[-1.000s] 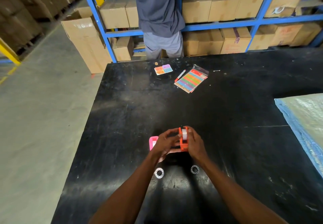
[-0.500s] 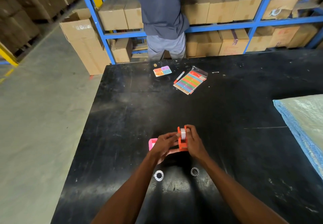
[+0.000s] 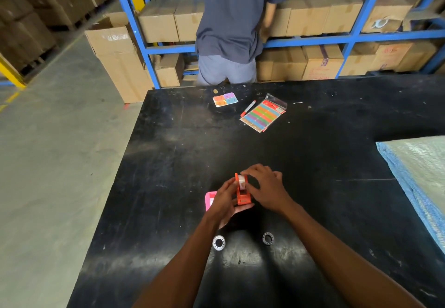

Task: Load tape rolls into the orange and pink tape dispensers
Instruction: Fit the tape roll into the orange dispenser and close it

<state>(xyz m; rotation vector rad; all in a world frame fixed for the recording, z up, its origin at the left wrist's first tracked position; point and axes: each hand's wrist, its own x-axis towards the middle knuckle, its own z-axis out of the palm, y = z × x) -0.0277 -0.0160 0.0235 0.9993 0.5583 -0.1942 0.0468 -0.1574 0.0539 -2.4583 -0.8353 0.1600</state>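
The orange tape dispenser point(image 3: 242, 196) is held just above the black table point(image 3: 313, 187) in my left hand point(image 3: 225, 200), which grips it from the left and below. A white tape roll point(image 3: 242, 182) sits in its top. My right hand point(image 3: 266, 188) rests against the dispenser's right side with fingertips on the roll. The pink tape dispenser point(image 3: 209, 200) lies on the table just left of my left hand, partly hidden by it. Two small clear tape rolls lie flat nearer to me: one on the left point(image 3: 219, 243), one on the right point(image 3: 268, 238).
At the far side of the table lie a pack of coloured strips point(image 3: 263, 114), a red pen point(image 3: 248, 108) and a coloured card point(image 3: 225, 99). A blue-edged padded sheet point(image 3: 419, 177) covers the right edge. A person point(image 3: 236, 26) stands at blue shelving with cardboard boxes.
My right hand's fingers have shifted up onto the tape roll at the dispenser's top. The dispenser stays in my left hand in about the same spot.
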